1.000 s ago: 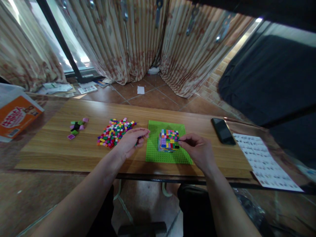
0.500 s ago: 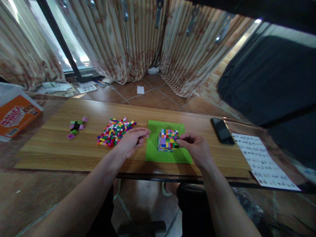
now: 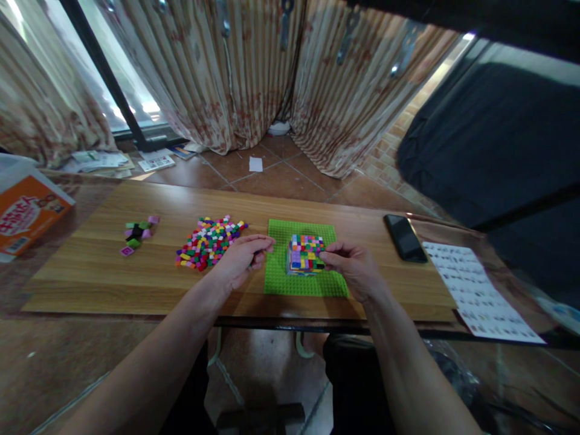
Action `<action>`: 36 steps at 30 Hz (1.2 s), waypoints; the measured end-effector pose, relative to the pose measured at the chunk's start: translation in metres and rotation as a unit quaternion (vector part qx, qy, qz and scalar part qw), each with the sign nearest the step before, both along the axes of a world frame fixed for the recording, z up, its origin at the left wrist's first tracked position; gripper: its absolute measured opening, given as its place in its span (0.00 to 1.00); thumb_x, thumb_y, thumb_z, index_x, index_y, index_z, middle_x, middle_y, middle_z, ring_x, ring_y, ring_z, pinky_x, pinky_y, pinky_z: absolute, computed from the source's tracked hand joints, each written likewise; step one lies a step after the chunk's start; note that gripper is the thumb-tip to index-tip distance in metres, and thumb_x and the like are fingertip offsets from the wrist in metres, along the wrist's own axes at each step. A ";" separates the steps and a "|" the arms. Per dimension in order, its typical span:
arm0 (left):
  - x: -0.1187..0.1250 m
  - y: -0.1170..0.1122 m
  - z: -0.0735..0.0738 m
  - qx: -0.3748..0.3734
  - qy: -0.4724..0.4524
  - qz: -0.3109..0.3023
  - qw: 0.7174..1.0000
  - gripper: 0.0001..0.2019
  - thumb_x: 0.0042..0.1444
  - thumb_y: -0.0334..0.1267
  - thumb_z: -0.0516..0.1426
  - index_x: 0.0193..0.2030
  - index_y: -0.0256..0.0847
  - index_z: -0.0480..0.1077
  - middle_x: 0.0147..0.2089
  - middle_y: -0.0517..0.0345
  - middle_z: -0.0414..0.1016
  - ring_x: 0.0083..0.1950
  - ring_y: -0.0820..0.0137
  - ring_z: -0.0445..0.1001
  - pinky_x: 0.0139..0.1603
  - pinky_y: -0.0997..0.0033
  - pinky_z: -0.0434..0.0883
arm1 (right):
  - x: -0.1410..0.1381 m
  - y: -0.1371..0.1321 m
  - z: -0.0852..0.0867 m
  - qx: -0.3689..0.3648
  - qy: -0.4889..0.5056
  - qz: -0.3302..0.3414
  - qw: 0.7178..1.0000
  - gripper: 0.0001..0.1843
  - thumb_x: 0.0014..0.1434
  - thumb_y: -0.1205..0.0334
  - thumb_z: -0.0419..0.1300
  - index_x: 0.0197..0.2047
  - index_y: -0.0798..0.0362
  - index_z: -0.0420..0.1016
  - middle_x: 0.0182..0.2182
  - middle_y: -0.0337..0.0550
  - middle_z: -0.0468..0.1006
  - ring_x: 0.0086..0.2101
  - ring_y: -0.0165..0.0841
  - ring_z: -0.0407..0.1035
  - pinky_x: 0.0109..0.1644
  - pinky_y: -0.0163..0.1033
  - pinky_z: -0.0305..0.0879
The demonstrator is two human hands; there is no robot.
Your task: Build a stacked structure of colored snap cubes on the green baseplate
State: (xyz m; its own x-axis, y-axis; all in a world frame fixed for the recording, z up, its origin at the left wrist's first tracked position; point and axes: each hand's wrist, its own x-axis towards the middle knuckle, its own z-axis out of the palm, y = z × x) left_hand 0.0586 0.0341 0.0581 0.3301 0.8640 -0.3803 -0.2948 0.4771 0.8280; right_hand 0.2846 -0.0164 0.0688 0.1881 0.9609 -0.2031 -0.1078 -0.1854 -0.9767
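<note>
A multicoloured block of small toy bricks [image 3: 304,255] stands on a green studded baseplate [image 3: 281,285]. At the block's right edge is my right hand [image 3: 356,269], its thumb and forefinger closed in a pinch against the bricks there. Whatever those fingertips hold is too small to make out. My left hand [image 3: 242,260] hovers by the baseplate's left edge, apart from the block, with thumb and fingertips pressed together. Anything between them is hidden. Behind the left hand, partly covered by it, lies a heap of loose coloured bricks [image 3: 206,244].
A smaller group of pink, green and black bricks [image 3: 138,232] lies on the left of the wooden table [image 3: 90,278]. An orange-and-white container [image 3: 34,211] stands at the far left. To the right are a black phone [image 3: 405,238] and a printed sheet [image 3: 480,293].
The camera view has shifted slightly, so the table's contents sit a little further left. Both hands keep nearly the same pose, the right one still at the block's edge.
</note>
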 end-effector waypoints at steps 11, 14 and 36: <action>0.014 -0.008 -0.007 0.007 -0.001 -0.037 0.999 0.08 0.43 0.35 0.64 0.29 0.33 0.73 0.26 0.60 0.69 0.18 0.84 0.55 0.16 0.80 0.45 | -0.005 0.005 0.000 -0.023 0.006 0.005 1.000 0.15 0.35 0.60 0.73 0.21 0.55 0.71 0.16 0.32 0.70 0.18 0.23 0.61 0.22 0.31 0.57; 0.017 -0.010 -0.007 0.002 -0.002 -0.050 0.999 0.08 0.42 0.35 0.64 0.29 0.33 0.73 0.24 0.62 0.67 0.18 0.85 0.54 0.16 0.80 0.44 | -0.008 0.005 -0.002 -0.026 0.026 -0.007 0.999 0.17 0.33 0.59 0.74 0.21 0.54 0.71 0.16 0.32 0.69 0.19 0.23 0.61 0.23 0.31 0.58; 0.006 -0.011 0.021 -0.089 -0.285 0.034 0.954 0.26 0.65 0.51 0.44 0.40 0.30 0.75 0.36 0.44 0.77 0.39 0.66 0.77 0.41 0.70 0.74 | -0.080 -0.018 0.016 0.273 -0.316 0.096 0.903 0.05 0.61 0.64 0.58 0.37 0.52 0.76 0.32 0.40 0.77 0.32 0.29 0.70 0.38 0.35 0.65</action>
